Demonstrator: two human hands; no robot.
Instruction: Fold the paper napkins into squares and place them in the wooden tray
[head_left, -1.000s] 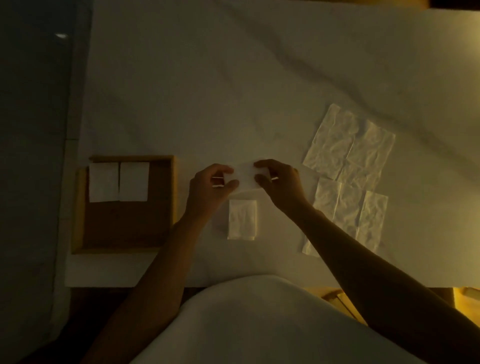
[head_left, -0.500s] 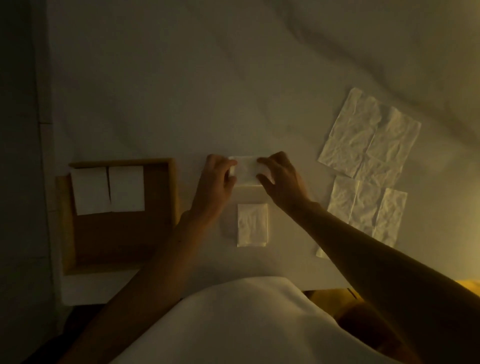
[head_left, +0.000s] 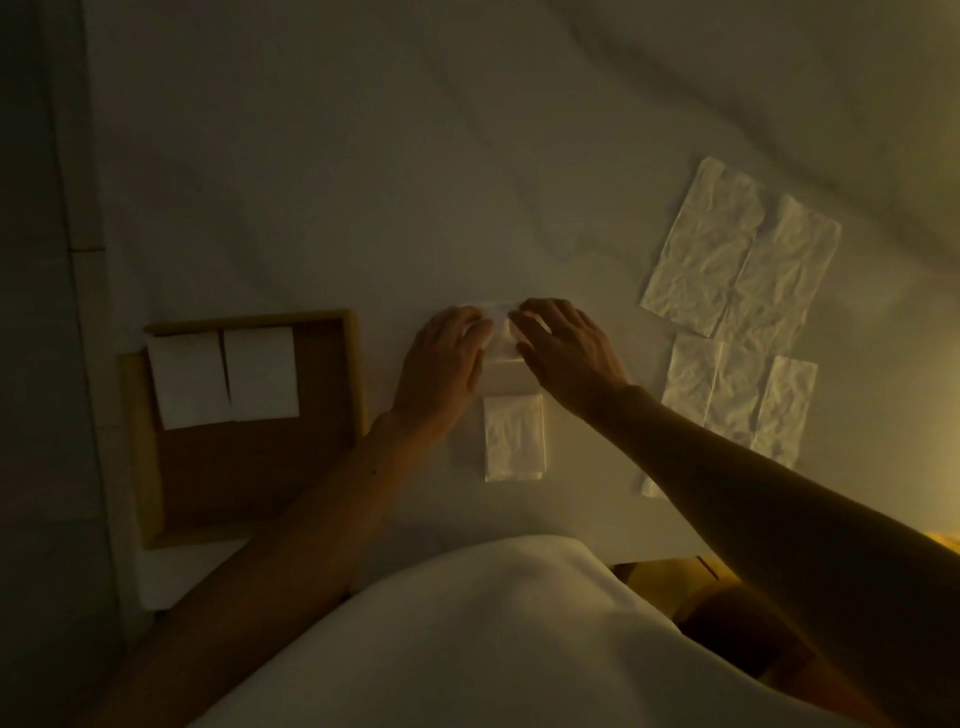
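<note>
A small folded white napkin (head_left: 500, 332) lies on the white cloth at the centre. My left hand (head_left: 447, 358) and my right hand (head_left: 563, 345) lie flat over its two ends, fingers fairly straight, pressing it down. Most of it is hidden under them. Just nearer me lies another folded napkin (head_left: 514, 436), untouched. At the left, a wooden tray (head_left: 349, 374) holds two folded napkin squares (head_left: 223, 376) side by side at its far end.
Unfolded crumpled napkins (head_left: 737, 260) lie spread out to the right, with more of them (head_left: 737, 395) nearer me beside my right forearm. The white cloth (head_left: 363, 182) covers the table; its near edge runs just in front of my body. Dim light.
My hands went from pinching the napkin's ends to lying flat on it, closer together. The napkin now shows less between them. The camera shifted slightly.
</note>
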